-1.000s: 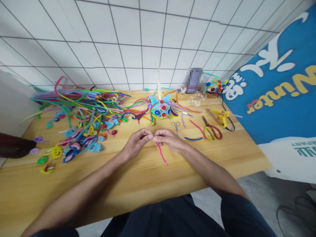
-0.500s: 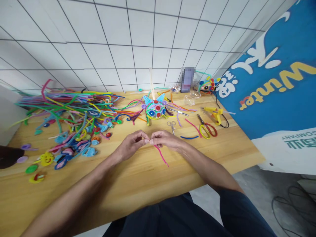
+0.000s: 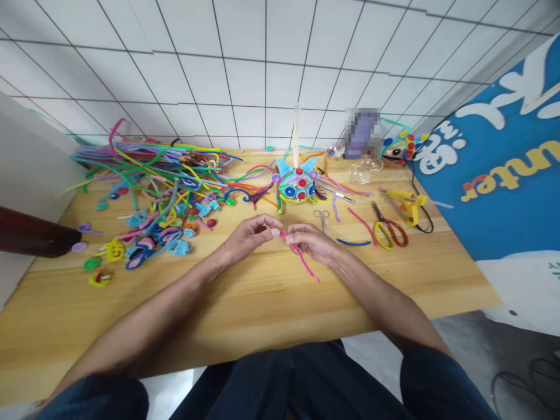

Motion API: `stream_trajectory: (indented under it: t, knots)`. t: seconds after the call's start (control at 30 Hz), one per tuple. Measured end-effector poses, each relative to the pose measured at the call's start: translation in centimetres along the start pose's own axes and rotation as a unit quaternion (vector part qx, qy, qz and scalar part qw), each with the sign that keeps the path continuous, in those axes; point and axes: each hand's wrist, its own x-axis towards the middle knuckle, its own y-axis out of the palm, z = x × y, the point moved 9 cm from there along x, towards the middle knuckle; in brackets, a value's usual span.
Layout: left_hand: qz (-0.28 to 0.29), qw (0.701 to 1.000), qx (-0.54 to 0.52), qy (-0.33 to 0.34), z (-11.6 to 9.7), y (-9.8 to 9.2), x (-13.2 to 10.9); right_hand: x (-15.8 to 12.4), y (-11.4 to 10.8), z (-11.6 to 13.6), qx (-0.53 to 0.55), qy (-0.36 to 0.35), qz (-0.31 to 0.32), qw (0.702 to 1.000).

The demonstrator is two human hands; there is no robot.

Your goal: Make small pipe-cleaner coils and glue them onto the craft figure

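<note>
Head view: both my hands meet above the middle of the counter, between its front edge and the decorated mask-like piece that sits toward the back edge. A pink pipe cleaner is up at my fingertips, its end wound into a small coil, its loose tail hanging down toward the front edge.

My right hand is closed in a pinch on it just beside the coil, probably to keep the turns from springing loose. My left hand has thumb and forefinger almost together right by the coil; the spot is so small that I can't tell whether they grip it or only touch it.

Toward the right edge lie the scissors with red and yellow handles and a yellow glue gun, likely put there to be in reach of my right hand. A heap of pipe cleaners runs along the back-left corner, with shaped pieces in front of it, seemingly kept apart from the uncut lengths.
</note>
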Motion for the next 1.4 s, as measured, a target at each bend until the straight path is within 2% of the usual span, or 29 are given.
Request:
stream_trajectory:
  t: [0.13,0.23,0.33,0.4,0.5,0.6,0.73,0.83,0.9,0.97,1.03,1.1,1.17,1.27,1.33,1.4]
  knots:
    - [0.051,0.996,0.069,0.029,-0.3,0.5,0.0,-0.2,0.4,0.1,-0.037,-0.001,0.023,0.999]
    - [0.046,0.996,0.078,0.017,0.2,0.8,-0.1,-0.2,0.5,0.2,-0.053,-0.016,0.025,0.998]
    - [-0.013,0.999,0.031,0.008,0.5,0.7,-0.3,-0.1,0.7,0.3,-0.062,-0.042,0.016,0.997]
    - [-0.068,0.996,-0.047,-0.02,1.4,0.8,-0.7,0.0,0.7,0.2,-0.058,-0.063,-0.005,0.996]
    - [-0.113,0.971,-0.19,-0.093,3.5,1.6,-1.4,0.3,0.6,-0.2,-0.038,-0.074,-0.035,0.996]
    - [-0.091,0.963,-0.221,-0.121,3.7,2.1,-1.2,0.4,0.6,-0.7,-0.005,-0.043,-0.021,0.999]
    - [-0.006,0.994,-0.083,-0.075,1.3,1.0,-0.2,0.2,0.2,-0.5,0.013,-0.009,0.001,1.0]
    - [0.04,0.998,0.002,-0.044,0.1,0.6,0.1,0.1,0.4,-0.3,-0.013,-0.007,0.016,1.0]
    - [0.036,0.999,0.014,-0.034,-0.1,0.4,0.0,0.1,0.5,-0.2,-0.027,-0.018,0.017,0.999]
    - [0.001,0.999,-0.01,-0.041,0.2,0.4,-0.2,0.1,0.7,-0.3,-0.035,-0.032,0.01,0.999]
    - [-0.06,0.993,-0.088,-0.058,1.1,0.5,-0.6,0.2,0.8,-0.4,-0.029,-0.048,-0.006,0.998]
    - [-0.114,0.971,-0.193,-0.084,2.4,1.1,-1.1,0.3,0.9,-0.7,-0.01,-0.062,-0.022,0.998]
    - [-0.136,0.947,-0.269,-0.111,3.6,2.0,-1.5,0.4,0.9,-0.9,0.007,-0.067,-0.033,0.997]
    - [-0.122,0.942,-0.286,-0.129,4.1,2.2,-1.2,0.3,0.6,-0.7,0.012,-0.057,-0.041,0.997]
    - [-0.095,0.961,-0.239,-0.104,3.3,1.3,-0.6,0.0,0.3,-0.3,0.012,-0.046,-0.046,0.998]
    - [-0.061,0.985,-0.148,-0.062,1.9,0.3,0.0,-0.3,0.1,0.1,0.006,-0.037,-0.046,0.998]
